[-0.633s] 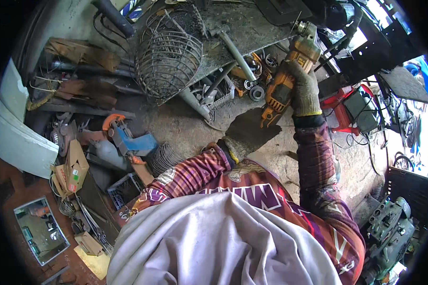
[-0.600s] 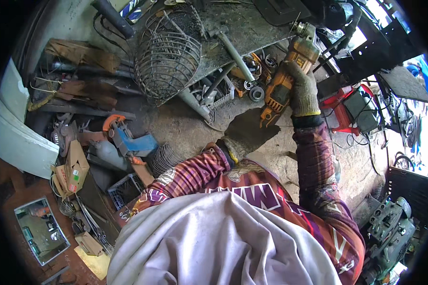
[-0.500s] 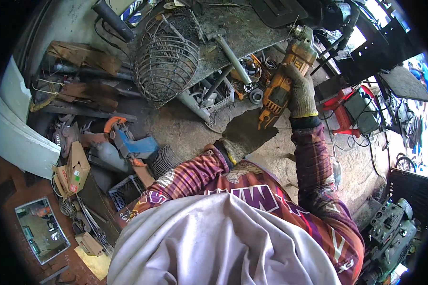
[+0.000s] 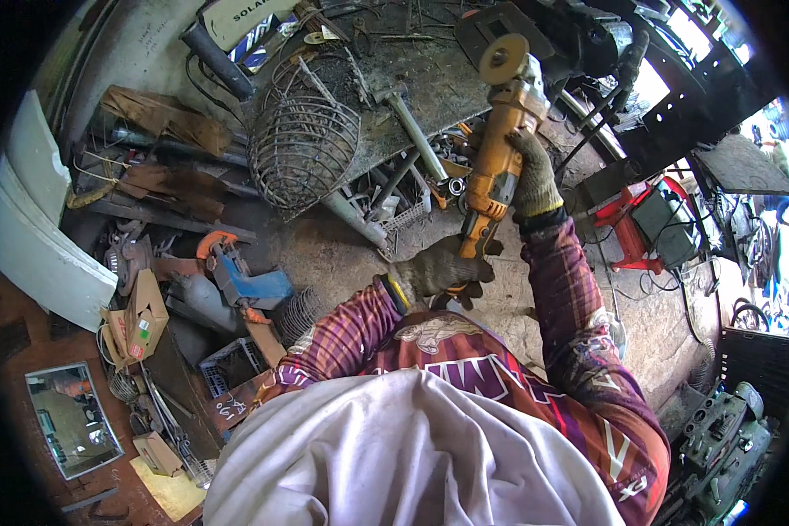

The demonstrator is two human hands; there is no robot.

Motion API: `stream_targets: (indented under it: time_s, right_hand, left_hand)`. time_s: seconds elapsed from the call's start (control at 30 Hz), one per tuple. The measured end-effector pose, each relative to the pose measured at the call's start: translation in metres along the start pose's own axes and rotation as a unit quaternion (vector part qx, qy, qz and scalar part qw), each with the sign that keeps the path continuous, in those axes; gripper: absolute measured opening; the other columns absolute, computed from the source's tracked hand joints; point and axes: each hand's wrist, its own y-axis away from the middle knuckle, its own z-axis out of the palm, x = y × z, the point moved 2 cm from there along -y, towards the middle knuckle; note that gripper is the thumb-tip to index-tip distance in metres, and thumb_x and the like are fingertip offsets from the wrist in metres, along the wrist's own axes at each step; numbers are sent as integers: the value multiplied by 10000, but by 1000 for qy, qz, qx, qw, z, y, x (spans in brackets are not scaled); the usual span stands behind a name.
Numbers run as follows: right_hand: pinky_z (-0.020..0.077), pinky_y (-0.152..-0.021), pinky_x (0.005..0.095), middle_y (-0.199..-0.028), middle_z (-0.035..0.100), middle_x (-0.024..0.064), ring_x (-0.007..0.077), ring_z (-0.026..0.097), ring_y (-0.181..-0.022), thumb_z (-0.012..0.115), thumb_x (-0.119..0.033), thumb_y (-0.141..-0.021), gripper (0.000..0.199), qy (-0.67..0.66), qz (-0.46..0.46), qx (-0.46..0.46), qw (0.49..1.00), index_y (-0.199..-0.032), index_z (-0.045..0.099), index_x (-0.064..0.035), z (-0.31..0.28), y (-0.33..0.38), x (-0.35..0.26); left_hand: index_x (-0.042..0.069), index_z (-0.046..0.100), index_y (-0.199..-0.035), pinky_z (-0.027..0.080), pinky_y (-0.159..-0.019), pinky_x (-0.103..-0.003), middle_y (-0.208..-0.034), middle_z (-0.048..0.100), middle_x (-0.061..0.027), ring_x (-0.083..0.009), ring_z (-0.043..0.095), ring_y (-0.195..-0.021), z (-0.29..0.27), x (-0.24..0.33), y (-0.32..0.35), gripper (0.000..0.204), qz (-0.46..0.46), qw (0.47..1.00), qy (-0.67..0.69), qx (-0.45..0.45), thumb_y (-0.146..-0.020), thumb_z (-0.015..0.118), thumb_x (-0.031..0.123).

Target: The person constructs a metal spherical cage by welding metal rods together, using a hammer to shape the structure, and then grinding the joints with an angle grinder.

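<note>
An orange-yellow angle grinder (image 4: 493, 162) is held up in front of me, its round disc (image 4: 505, 59) at the far end and its tail toward my body. My right hand (image 4: 535, 171), in a knitted work glove, is wrapped round the grinder's body from the right. At the tail, my gloved left hand (image 4: 434, 266) has its fingers curled about the narrow rear part. The undersides of both grips are hidden. Beyond the disc lies the dark metal worktable (image 4: 412, 83), with a wire cage (image 4: 305, 131) of bent rods at its left.
Below the table's edge stands a crate (image 4: 409, 219) of metal parts. A blue and orange tool (image 4: 250, 276) is at the left, near cardboard boxes (image 4: 138, 320). Right of my arm, a red stool (image 4: 627, 232) bears a boxy machine with cables (image 4: 666, 210).
The grinder has tipped so its disc faces into view, and its head has moved left and farther away. My left hand, spread flat before, has closed on the tail.
</note>
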Motion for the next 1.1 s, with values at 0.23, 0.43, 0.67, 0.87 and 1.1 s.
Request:
stream_targets:
  time_s: [0.23,0.43,0.67,0.87,1.1]
  right_hand:
    - [546,-709,309,-973,661,111,180,654,-796,790,-362,-789,585,557,7,200,806,-1160,573,34,26,-53,-4]
    - [552,-711,332,-905,692,146,237,689,-803,745,-291,-784,482,610,8,5,792,-1060,629,86,-39,-112,4]
    - [538,-741,376,-898,685,102,255,660,-854,760,-136,-759,429,639,123,20,759,-1166,629,-174,-43,-179,1]
    - [526,-794,367,-980,720,154,263,688,-894,759,-428,-774,516,806,143,-42,573,-1098,698,-30,1,-208,-9]
    - [502,-898,362,-1098,706,186,328,670,-1042,728,-534,-759,608,820,98,64,561,-1115,705,-41,17,-200,-11]
  left_hand:
    - [-12,511,-1199,562,-722,-478,-927,669,-239,-399,681,-859,-23,-35,-74,480,88,851,-336,393,-841,645,278]
    - [-15,599,-1092,525,-835,-497,-1007,664,-278,-448,642,-981,-5,19,-54,492,94,847,-334,402,-844,648,408]
    - [-16,678,-1090,538,-766,-409,-946,697,-204,-275,690,-854,-46,96,94,490,115,852,-472,193,-938,586,440]
    - [34,646,-1186,531,-837,-381,-1096,688,-161,-288,675,-987,-144,164,141,410,146,666,-595,427,-921,635,347]
    - [111,598,-1286,439,-1004,-475,-1202,641,-203,-397,596,-1140,-243,226,58,640,-80,452,-819,345,-876,579,603]
